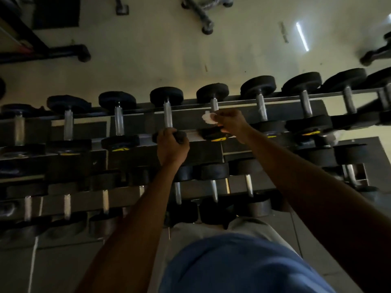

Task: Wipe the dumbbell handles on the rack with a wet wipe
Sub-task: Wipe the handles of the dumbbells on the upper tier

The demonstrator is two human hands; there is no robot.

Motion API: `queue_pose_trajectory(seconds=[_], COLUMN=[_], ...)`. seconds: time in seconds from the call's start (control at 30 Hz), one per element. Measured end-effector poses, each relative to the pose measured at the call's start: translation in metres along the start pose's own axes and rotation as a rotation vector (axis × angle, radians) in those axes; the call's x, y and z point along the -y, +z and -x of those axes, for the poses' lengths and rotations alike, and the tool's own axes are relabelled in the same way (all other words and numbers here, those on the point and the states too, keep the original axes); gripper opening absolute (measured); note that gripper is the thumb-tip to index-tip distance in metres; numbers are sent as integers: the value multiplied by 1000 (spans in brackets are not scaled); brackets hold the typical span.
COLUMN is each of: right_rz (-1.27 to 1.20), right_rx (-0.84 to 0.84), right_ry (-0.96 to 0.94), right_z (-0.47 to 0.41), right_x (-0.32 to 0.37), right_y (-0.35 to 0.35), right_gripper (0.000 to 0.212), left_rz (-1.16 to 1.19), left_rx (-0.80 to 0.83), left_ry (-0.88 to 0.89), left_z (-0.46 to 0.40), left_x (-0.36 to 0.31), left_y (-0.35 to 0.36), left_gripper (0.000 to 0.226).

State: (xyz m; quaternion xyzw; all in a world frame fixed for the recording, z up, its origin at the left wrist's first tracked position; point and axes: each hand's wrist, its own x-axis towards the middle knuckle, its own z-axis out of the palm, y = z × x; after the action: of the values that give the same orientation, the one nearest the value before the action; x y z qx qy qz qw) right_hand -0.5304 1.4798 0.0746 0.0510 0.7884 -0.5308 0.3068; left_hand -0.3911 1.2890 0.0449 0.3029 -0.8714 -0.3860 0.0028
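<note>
— Where is the wet wipe (209, 119)?

— Bunched up white in the right hand (230, 123), pinched between curled fingers and thumb, pressed against the lower part of a dumbbell handle (214, 104) on the top tier of the rack (281, 109).

— And the other hand?

— The left hand (171, 144) sits just to the left of the right one, its fingers wrapped round the near black head (179, 135) of the neighbouring dumbbell, whose steel handle (167, 115) runs up away from the knuckles.

— What does the rack hold?

— Dumbbells in rows, heads black, handles silver. On the top tier I count about nine handles: four to the left of the left hand's dumbbell, three or four to the right of the right hand. The far right end is too dim to settle.

— Below the hands?

— A lower tier (127, 197) nearer the body, with roughly seven more handles showing. Some near heads carry yellow marks (218, 139).
</note>
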Motion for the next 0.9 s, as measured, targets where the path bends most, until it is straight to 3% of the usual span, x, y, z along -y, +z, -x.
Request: queue_pose_trajectory(seconds=[0.13, 0.23, 0.4, 0.53, 0.9], right_rz=[383, 394, 469, 411, 255], right_rx=[-50, -51, 35, 56, 173], right_ry=[-185, -252, -311, -270, -52], right_z=[8, 10, -14, -31, -76], right_x=[-2, 1, 7, 19, 3], right_y=[-48, -80, -108, -112, -92], right_gripper=[23, 7, 12, 18, 26], left_rz=[10, 2, 75, 86, 93], left_rx=[78, 105, 91, 53, 70], left_ry=[-15, -50, -162, -202, -237], left_z=[25, 39, 46, 42, -6], left_x=[-31, -51, -76, -84, -71], left_y=[34, 61, 100, 111, 120], left_gripper=[39, 35, 31, 31, 62])
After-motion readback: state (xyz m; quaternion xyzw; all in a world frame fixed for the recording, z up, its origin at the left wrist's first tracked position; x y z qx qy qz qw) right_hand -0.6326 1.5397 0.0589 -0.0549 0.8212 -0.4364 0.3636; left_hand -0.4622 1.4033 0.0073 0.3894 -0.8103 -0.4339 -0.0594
